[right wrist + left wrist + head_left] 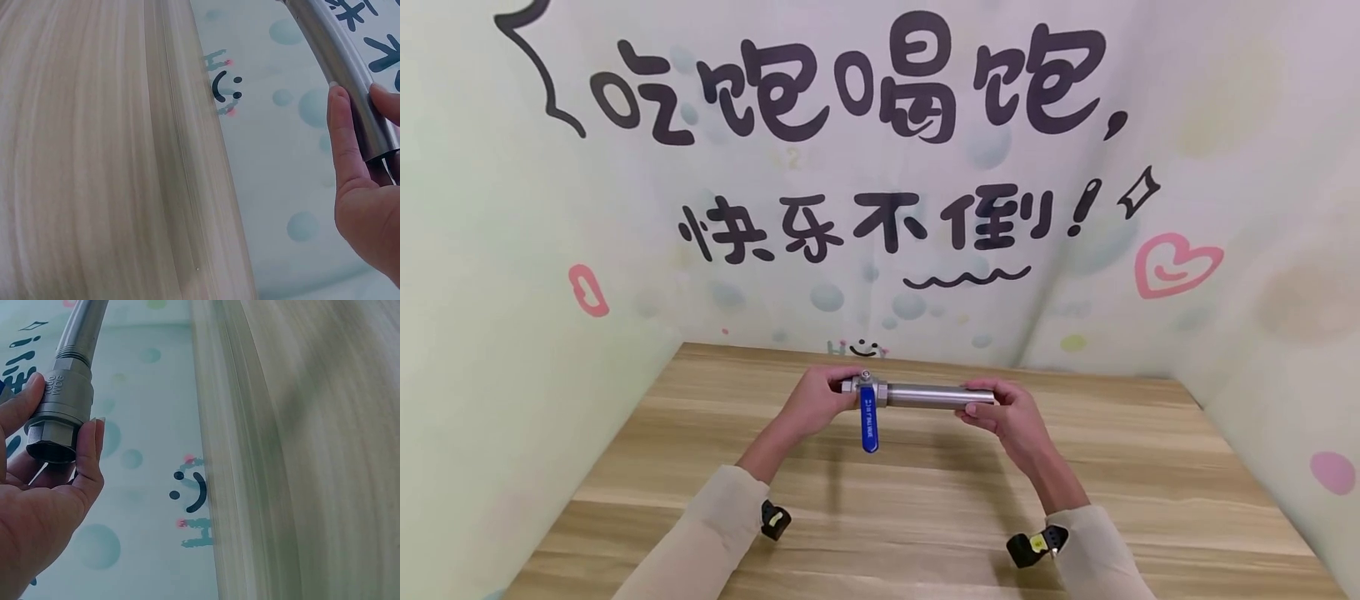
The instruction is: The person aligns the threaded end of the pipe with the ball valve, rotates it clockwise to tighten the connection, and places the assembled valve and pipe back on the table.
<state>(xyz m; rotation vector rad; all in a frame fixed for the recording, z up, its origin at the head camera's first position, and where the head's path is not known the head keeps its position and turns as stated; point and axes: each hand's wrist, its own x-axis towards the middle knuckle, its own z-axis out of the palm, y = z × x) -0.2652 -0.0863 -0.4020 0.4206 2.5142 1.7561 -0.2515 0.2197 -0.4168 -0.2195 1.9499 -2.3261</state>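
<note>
A steel ball valve (65, 400) with a blue lever handle (869, 421) is joined to a plain metal pipe (928, 396). Both hands hold this assembly level above the table. At the valve's end, my left hand (818, 402) grips the body between thumb and fingers; the hexagonal open end shows in the left wrist view. My right hand (1017, 421) grips the free end of the pipe, with fingers around it in the right wrist view. The lever points down toward me, across the pipe's line. Threads show where pipe meets valve in the left wrist view.
A wood-grain table (895, 517) lies below the hands. Behind it hangs a pale printed backdrop (865, 308) with black lettering, and similar walls stand at left and right. Each wrist wears a small black camera (775, 520).
</note>
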